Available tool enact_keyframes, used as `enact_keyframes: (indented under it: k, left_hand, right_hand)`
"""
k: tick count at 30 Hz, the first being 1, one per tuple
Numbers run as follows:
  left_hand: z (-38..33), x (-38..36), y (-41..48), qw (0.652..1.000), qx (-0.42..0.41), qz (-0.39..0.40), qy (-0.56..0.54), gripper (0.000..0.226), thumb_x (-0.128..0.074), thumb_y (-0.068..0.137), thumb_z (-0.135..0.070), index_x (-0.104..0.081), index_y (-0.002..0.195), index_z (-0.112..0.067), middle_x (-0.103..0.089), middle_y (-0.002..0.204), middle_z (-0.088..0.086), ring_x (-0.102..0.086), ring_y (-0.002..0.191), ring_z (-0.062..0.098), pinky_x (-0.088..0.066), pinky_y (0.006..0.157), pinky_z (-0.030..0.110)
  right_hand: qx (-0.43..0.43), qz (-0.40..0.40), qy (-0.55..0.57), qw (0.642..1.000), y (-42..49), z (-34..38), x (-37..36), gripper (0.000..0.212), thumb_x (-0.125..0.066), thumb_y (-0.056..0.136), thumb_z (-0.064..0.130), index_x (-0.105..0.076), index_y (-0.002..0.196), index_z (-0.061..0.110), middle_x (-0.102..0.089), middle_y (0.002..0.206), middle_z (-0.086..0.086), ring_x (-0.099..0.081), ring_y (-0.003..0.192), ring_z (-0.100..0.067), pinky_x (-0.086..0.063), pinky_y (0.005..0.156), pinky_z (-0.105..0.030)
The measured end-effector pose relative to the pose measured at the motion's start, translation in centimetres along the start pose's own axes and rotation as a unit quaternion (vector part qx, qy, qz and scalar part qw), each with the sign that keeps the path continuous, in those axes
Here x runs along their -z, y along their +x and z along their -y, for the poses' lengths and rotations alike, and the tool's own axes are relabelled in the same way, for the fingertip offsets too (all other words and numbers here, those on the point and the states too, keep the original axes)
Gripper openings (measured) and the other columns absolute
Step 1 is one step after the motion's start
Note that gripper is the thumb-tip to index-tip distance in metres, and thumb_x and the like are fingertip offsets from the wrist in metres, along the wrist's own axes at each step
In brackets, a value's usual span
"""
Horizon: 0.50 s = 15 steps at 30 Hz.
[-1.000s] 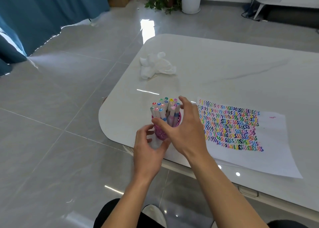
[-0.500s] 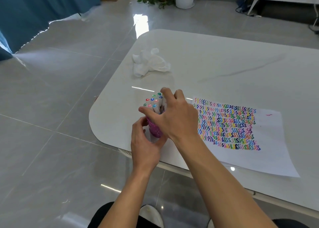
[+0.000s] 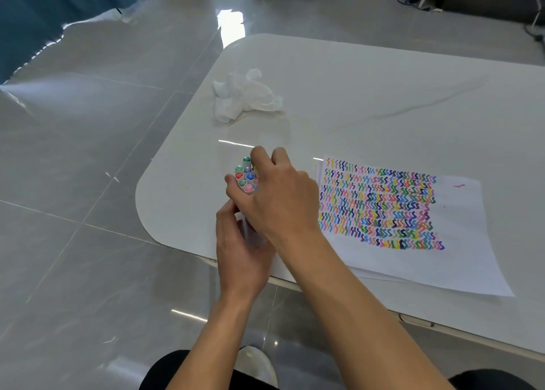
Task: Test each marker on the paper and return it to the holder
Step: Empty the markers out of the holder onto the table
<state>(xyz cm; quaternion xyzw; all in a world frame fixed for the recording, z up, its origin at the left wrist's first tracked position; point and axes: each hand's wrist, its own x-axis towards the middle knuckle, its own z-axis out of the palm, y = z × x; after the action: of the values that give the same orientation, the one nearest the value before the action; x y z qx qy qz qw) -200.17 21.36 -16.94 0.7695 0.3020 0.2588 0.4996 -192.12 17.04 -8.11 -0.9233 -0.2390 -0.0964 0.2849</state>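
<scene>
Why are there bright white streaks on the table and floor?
Head view: light glares off the glossy white table as a streak beyond the right hand, and as a patch on the polished grey floor tiles; the wide-angle lens bends the table's edges; the colour-capped markers that hand grips look soft.

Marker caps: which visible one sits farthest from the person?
The teal cap, at the far edge of the bunch, right beside a fingertip of the right hand. Every other cap in view sits nearer the person.
</scene>
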Motion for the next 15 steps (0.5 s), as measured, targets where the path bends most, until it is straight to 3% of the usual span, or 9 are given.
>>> enact_keyframes:
  k: [3, 7, 11, 15]
  left_hand:
    - [-0.27, -0.08, 0.0, 0.997, -0.02, -0.02, 0.066, 0.069, -0.043, 0.072, -0.053, -0.045, 0.133, -0.022, -0.057, 0.128, -0.003, -0.056, 0.114, 0.015, -0.051, 0.093, 0.031]
    - [-0.83, -0.31, 0.1, 0.999, 0.011, 0.013, -0.039, 0.082, -0.067, 0.068, -0.072, -0.047, 0.131, -0.023, -0.056, 0.126, -0.004, -0.059, 0.114, 0.016, -0.055, 0.087, 0.032]
    - [-0.96, -0.33, 0.14, 1.0, -0.007, -0.006, -0.007, 0.072, -0.065, 0.067, -0.058, -0.049, 0.128, -0.022, -0.055, 0.119, -0.006, -0.061, 0.102, 0.017, -0.051, 0.076, 0.015]
    - [-0.99, -0.33, 0.2, 1.0, 0.004, -0.012, -0.008, 0.068, -0.065, 0.066, -0.059, -0.049, 0.125, -0.028, -0.055, 0.117, -0.012, -0.063, 0.096, 0.015, -0.047, 0.07, 0.006]
  right_hand:
    - [0.002, 0.006, -0.015, 1.0, 0.32, 0.15, -0.21, 0.044, -0.061, 0.09, 0.059, -0.061, 0.115, 0.022, -0.059, 0.094, 0.0, -0.039, 0.058, -0.023, -0.021, 0.053, -0.027]
    - [0.006, 0.013, -0.026, 1.0, 0.57, 0.12, -0.34, 0.043, -0.06, 0.089, 0.057, -0.059, 0.116, 0.023, -0.05, 0.086, 0.001, -0.037, 0.056, -0.023, -0.016, 0.05, -0.026]
    - [0.005, 0.016, -0.018, 1.0, 0.83, 0.06, -0.4, 0.032, -0.061, 0.091, 0.049, -0.065, 0.112, 0.024, -0.048, 0.084, 0.001, -0.038, 0.055, -0.026, -0.026, 0.055, -0.028]
    - [0.014, 0.019, -0.001, 1.0, 0.92, 0.01, -0.32, 0.032, -0.062, 0.09, 0.046, -0.065, 0.111, 0.022, -0.06, 0.089, -0.001, -0.041, 0.056, -0.027, -0.03, 0.057, -0.03]
